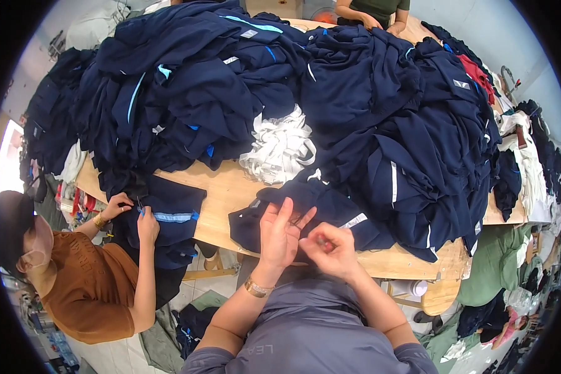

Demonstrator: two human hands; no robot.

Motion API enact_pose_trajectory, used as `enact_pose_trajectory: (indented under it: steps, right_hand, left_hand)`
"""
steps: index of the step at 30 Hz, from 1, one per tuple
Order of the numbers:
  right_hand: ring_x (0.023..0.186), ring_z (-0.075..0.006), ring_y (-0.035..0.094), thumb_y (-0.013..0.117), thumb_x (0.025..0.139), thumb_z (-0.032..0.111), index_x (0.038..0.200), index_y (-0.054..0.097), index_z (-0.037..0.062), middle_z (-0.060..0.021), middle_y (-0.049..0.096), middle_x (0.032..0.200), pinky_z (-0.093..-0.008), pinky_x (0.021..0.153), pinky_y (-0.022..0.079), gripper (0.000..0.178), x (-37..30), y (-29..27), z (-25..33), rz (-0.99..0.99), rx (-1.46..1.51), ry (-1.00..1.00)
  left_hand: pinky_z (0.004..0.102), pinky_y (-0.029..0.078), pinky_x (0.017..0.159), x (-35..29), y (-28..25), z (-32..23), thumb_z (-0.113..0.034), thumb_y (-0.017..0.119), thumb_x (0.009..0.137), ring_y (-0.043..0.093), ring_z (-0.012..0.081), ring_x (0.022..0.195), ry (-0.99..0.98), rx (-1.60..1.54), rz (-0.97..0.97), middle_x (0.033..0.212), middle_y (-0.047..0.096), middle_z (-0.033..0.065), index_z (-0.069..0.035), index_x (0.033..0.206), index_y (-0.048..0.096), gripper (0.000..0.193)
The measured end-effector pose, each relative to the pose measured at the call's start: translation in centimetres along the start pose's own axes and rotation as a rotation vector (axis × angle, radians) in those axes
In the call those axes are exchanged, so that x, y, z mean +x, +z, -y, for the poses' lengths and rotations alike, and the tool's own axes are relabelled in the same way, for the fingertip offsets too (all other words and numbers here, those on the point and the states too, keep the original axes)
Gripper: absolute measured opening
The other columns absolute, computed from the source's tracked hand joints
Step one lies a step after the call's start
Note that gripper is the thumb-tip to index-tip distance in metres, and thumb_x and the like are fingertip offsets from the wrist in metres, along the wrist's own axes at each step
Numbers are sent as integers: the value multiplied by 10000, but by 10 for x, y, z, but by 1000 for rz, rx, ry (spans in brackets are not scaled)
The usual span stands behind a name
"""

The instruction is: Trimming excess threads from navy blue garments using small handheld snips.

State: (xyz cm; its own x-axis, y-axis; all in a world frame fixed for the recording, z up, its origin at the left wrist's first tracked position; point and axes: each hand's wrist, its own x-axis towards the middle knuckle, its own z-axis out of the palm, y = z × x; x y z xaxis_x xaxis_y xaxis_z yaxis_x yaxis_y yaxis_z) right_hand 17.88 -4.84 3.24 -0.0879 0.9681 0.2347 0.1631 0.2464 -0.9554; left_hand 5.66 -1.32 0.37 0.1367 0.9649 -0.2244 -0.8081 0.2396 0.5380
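Observation:
My left hand (281,235) is raised over the near edge of the table, palm turned up, fingers apart and nothing plainly held in it. Close beside it, my right hand (331,250) is curled, slightly smeared by motion, with something small and reddish at its fingers that I cannot make out. Under and behind both hands lies a dark navy garment (249,229) with a white strip (355,220) on its right part. A heap of white tape (279,146) sits just beyond the hands.
Large piles of navy garments (187,93) cover the wooden table (221,198), another pile (411,124) rising at the right. At left, a co-worker in a brown shirt (93,283) handles a navy garment with a light-blue strip (173,217). Another person's hands (380,25) work at the far edge. A stool (441,298) stands at right.

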Motion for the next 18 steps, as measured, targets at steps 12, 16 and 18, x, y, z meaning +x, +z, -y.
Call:
enact_pose_trajectory:
  steps: [12,16,18]
  right_hand:
    - [531,22,368,665,814,89,786,545,18,66,461,586,-168,439,279,142,15,3,-13,-116,92,178]
    - [556,19,357,674,803,95,789,548,34,81,450,620,-149,482,272,141,1,-15,-2,87,294,298]
    - [546,-12,370,663,815,168,793,545,30,49,448,589,-186,478,300,183,-1,-20,-14,23,232,271]
  left_hand:
    - [254,499,745,-7,-14,16,-94,534,916,612,135,812,149,273,-28,921,629,91,13,963,569,122]
    - [283,502,800,-3,-5,7,-109,524,922,617,151,868,136,171,-11,966,631,100,9,989,571,143]
    - [320,494,849,-3,0,3,-136,502,935,613,161,922,112,101,21,1004,630,99,3,1014,573,175]
